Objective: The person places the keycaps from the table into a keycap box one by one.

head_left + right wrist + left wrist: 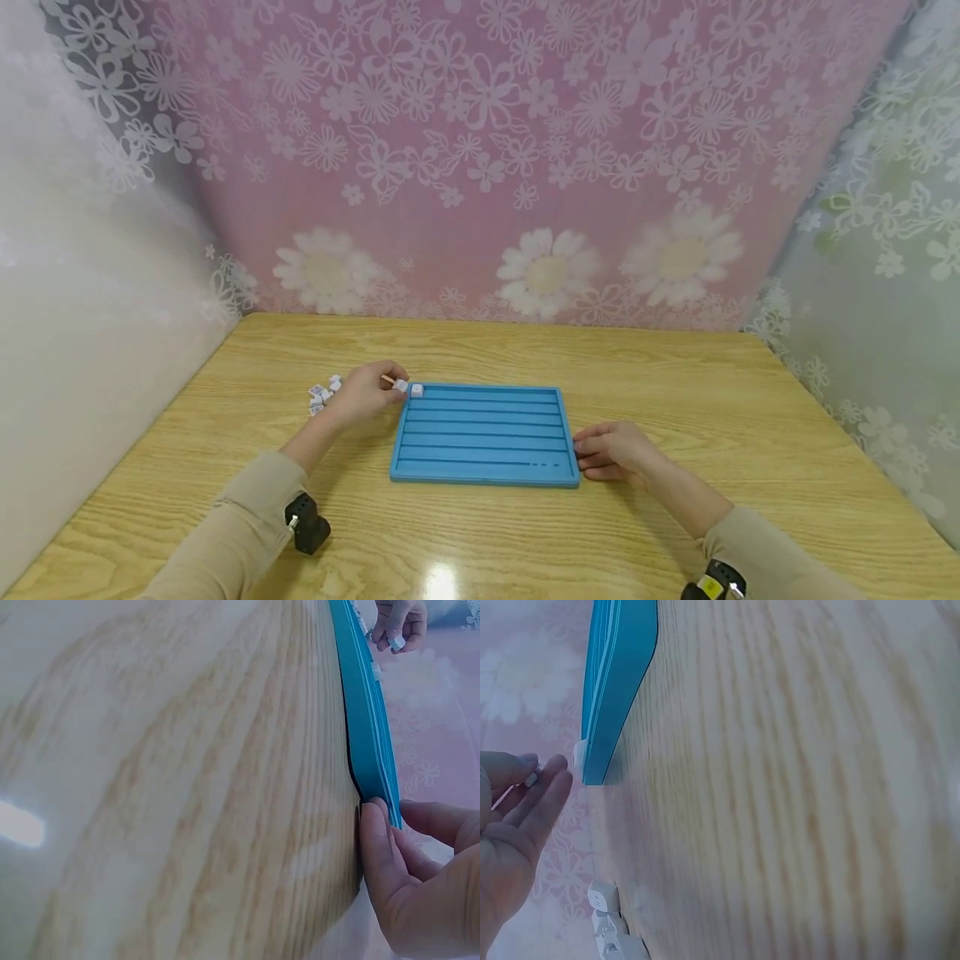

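Block (401,386) sits pinched in left hand (367,392) while right hand (613,451) loosely touches blue tray (483,481).

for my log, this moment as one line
left hand pinches white piece; right hand touches blue tray; second piece: tray's far-left corner

Wood-grain table (675,375); pink flowered backdrop (450,150) behind far edge; pale flowered panels (885,275) along left and right edges; light glare (440,581) on top.
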Motion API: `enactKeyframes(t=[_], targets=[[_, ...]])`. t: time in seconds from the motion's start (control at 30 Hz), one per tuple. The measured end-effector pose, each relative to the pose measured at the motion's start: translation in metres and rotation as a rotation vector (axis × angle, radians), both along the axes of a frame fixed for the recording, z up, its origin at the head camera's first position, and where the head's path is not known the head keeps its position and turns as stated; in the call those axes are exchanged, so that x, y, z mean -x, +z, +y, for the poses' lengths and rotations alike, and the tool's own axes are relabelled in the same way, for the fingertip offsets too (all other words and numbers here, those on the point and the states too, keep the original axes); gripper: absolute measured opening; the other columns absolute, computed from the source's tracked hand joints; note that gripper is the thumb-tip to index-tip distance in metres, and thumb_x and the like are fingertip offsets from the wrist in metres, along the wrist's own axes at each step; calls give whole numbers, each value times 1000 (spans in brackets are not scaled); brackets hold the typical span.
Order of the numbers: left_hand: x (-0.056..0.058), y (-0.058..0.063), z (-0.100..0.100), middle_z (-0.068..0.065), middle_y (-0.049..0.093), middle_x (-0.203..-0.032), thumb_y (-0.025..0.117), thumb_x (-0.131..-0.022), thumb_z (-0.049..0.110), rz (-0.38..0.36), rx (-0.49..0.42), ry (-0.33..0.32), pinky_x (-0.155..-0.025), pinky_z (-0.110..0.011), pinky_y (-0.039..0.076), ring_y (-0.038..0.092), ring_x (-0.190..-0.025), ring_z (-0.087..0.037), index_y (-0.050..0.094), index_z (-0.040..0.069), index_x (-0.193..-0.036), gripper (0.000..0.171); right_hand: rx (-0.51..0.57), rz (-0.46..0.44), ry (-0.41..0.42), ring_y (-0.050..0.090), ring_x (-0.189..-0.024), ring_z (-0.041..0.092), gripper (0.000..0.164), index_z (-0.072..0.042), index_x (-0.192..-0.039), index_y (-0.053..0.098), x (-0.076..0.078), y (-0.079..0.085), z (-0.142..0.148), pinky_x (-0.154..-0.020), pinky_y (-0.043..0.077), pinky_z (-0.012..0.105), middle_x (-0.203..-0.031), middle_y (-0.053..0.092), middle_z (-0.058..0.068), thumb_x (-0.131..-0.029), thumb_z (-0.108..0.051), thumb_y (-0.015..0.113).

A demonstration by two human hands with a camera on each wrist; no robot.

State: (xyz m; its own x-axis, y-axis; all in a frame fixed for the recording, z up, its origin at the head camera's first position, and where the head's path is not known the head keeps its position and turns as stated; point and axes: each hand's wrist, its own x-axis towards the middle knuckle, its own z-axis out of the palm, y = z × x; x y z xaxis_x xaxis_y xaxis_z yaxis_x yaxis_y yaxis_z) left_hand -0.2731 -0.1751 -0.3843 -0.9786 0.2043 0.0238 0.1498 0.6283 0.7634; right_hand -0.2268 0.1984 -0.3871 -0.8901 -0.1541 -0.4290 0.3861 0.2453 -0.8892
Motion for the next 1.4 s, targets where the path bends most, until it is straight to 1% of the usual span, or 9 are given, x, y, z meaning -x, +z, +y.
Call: enactKeyframes(t=[0.17,0.3,0.47,0.57,0.8,0.97,1.07,1.23,1.4], targets=[[0,-1,0,-8,57,-101,59,-91,9,40,52,12,-66,-33,47,53,-89,-22,60,5,-115,25,-35,20,-32,63,-65,15,34,11,-118,53,-1,1,-4,-61,54,29,-77,65,9,-87,-3,61],[0,-1,1,-7,58,-101,59,-90,10,57,77,18,-72,-35,47,53,-91,-22,60,5,-116,26,-66,31,-44,62,-64,14,34,12,-117,53,-1,0,-7,-60,54,29,-76,64,8,-86,0,62],[1,-1,4,-7,60,-102,59,-91,10,70,68,1,-76,-36,48,55,-95,-23,60,3,-115,25,-103,51,-45,61,-63,14,29,12,-112,56,0,-3,-9,-60,54,29,-75,63,9,-85,3,61],[4,0,7,-8,60,-100,59,-91,9,76,60,-2,-75,-36,49,56,-94,-23,60,1,-114,24,-108,59,-43,61,-63,14,28,12,-111,56,-1,-3,-9,-59,54,29,-75,62,10,-85,4,61],[9,1,18,-7,62,-98,59,-90,8,100,91,-2,-73,-34,49,58,-93,-22,61,3,-110,20,-99,61,-35,62,-63,15,27,12,-109,56,-2,-1,-8,-60,54,30,-75,62,10,-84,4,62],[17,-5,25,-7,62,-99,63,-88,10,110,112,-12,-76,-36,49,58,-94,-23,64,5,-107,19,-75,70,-10,61,-64,15,29,14,-110,54,-3,-3,-6,-61,55,30,-75,62,10,-84,4,62],[22,-9,29,-9,61,-104,65,-87,13,143,149,-33,-80,-39,48,57,-99,-25,65,6,-105,19,-70,71,-9,61,-64,15,29,14,-110,54,-3,-3,-5,-61,55,30,-75,62,10,-84,4,62],[23,-12,33,-10,59,-111,65,-88,14,146,154,-57,-84,-41,46,54,-106,-27,66,8,-102,16,-77,67,-26,61,-63,15,29,14,-110,55,-3,-2,-5,-61,55,30,-75,62,10,-84,4,62],[24,-14,35,-9,60,-107,65,-87,13,133,154,-69,-83,-40,47,55,-101,-24,66,8,-99,13,-90,71,-32,61,-63,15,28,14,-110,55,-3,-3,-6,-61,55,30,-74,62,11,-85,3,62]])
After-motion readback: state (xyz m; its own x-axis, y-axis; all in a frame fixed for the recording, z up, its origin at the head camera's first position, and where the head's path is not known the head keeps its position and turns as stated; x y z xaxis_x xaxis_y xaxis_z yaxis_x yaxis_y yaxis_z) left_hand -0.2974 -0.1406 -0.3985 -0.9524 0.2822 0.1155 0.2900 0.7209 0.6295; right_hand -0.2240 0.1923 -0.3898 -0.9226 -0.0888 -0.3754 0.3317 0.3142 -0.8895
